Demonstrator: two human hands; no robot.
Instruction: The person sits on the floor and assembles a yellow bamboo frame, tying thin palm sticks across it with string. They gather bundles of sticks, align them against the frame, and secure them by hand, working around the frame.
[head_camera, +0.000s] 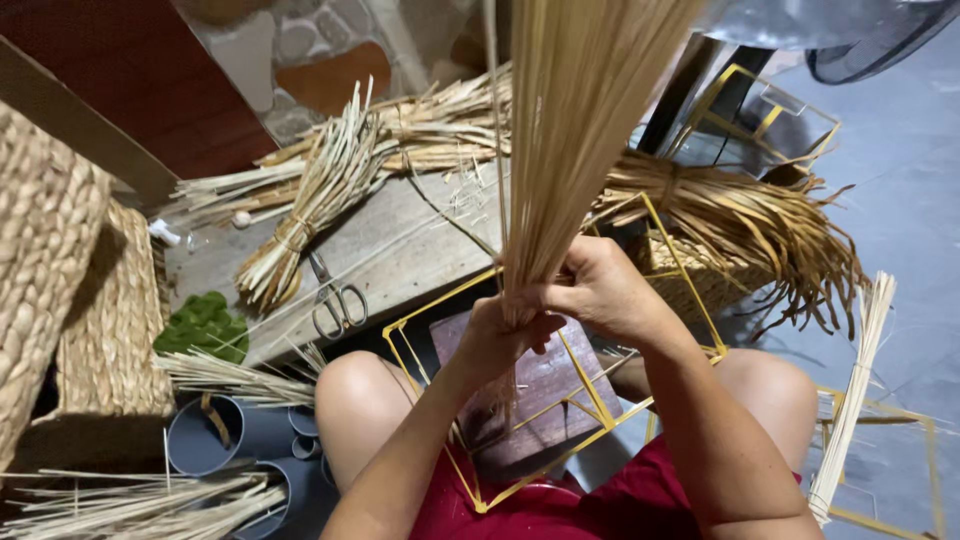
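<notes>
Both hands grip one thick bunch of pale straw stalks (575, 120) that fans upward out of the top of the view. My left hand (497, 335) clasps the bunch at its lower end. My right hand (600, 285) wraps the same stalks just beside and above it. Under the hands, a gold wire frame (690, 262) stands between my bare knees, with a brownish board (545, 385) inside it.
Scissors (335, 300) lie on a wooden plank (400, 250) among tied straw bundles (310, 210). Woven baskets (105, 320) stand at left, grey pipes (225, 440) and loose stalks (140, 505) below. A darker straw bundle (750, 220) and another gold frame (890, 470) lie right.
</notes>
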